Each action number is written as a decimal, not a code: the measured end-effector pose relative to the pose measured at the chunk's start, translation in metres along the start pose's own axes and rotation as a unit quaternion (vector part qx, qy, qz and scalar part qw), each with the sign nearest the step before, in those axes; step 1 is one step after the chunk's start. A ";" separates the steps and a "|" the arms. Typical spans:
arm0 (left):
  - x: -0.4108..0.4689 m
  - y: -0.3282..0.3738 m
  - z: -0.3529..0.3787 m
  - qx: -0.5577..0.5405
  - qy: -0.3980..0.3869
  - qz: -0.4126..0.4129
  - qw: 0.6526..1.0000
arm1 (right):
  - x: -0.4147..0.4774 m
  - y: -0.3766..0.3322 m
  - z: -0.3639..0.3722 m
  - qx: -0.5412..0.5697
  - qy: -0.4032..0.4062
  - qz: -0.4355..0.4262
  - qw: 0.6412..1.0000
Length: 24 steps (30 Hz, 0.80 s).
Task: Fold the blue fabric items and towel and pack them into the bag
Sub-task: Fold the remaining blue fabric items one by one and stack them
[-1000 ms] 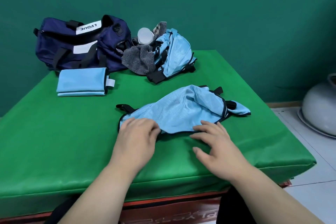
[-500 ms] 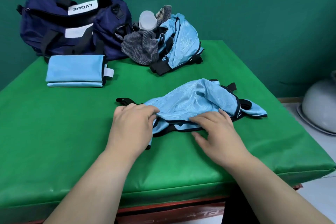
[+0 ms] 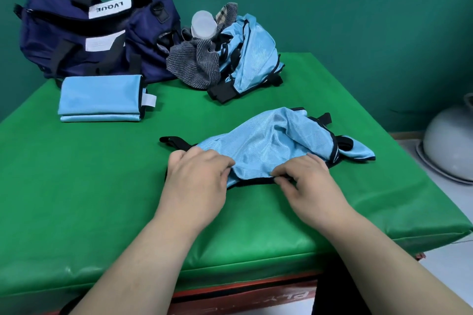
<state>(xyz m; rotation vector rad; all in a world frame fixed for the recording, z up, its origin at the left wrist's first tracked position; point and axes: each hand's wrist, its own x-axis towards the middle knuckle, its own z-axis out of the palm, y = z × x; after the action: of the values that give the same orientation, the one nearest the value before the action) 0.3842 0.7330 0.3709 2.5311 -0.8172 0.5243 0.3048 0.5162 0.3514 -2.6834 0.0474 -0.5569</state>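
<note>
One navy bag [image 3: 76, 41]; three blue fabric items: folded item [image 3: 99, 100] before the bag, crumpled item [image 3: 253, 59] with one grey towel [image 3: 192, 66] at its right, third item [image 3: 276, 146] farthest, hem pinched by fingers of left hand [image 3: 197, 176] and right hand [image 3: 307, 181].

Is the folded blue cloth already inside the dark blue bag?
No, the folded blue cloth lies on the green mat just in front of the dark blue bag, outside it.
</note>
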 end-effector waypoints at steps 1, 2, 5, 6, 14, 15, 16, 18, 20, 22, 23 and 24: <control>-0.001 0.001 0.000 0.000 0.001 0.002 1.000 | -0.001 0.001 -0.002 -0.003 -0.008 0.005 1.000; -0.002 0.003 0.000 0.000 -0.001 0.004 1.000 | -0.001 0.001 -0.004 -0.012 -0.016 0.010 1.000; -0.004 0.007 0.003 -0.001 -0.004 0.012 1.000 | 0.000 0.003 -0.007 -0.057 -0.018 0.016 0.998; -0.004 0.009 0.003 -0.002 -0.005 0.014 1.000 | 0.000 0.003 -0.008 -0.067 -0.021 0.019 0.997; -0.009 0.016 -0.007 -0.052 0.004 -0.020 0.998 | -0.014 -0.021 -0.030 0.063 -0.122 -0.007 0.990; -0.011 0.017 -0.009 -0.059 0.009 -0.025 0.998 | -0.016 -0.023 -0.035 0.087 -0.128 0.005 0.988; -0.012 0.017 -0.010 -0.066 0.012 -0.031 0.997 | -0.017 -0.023 -0.037 0.099 -0.123 0.014 0.987; -0.017 0.020 -0.012 -0.073 0.011 -0.042 0.996 | -0.021 -0.016 -0.039 0.079 -0.081 0.011 0.993; -0.021 0.024 -0.012 -0.074 0.004 -0.042 0.996 | -0.023 -0.007 -0.039 0.035 -0.034 0.004 0.999; -0.024 0.029 -0.011 -0.073 -0.005 -0.039 0.997 | -0.026 0.000 -0.039 0.017 0.005 0.000 1.000; -0.026 0.032 -0.010 -0.074 -0.008 -0.037 0.997 | -0.026 0.001 -0.041 0.020 0.022 0.009 1.000; -0.027 0.034 -0.009 -0.075 -0.009 -0.035 0.997 | -0.026 0.001 -0.042 0.023 0.036 0.023 0.999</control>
<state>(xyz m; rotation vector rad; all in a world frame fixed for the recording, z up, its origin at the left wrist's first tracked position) 0.3407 0.7245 0.3757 2.4188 -0.7433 0.4022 0.2640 0.5022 0.3768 -2.6100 0.1147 -0.6322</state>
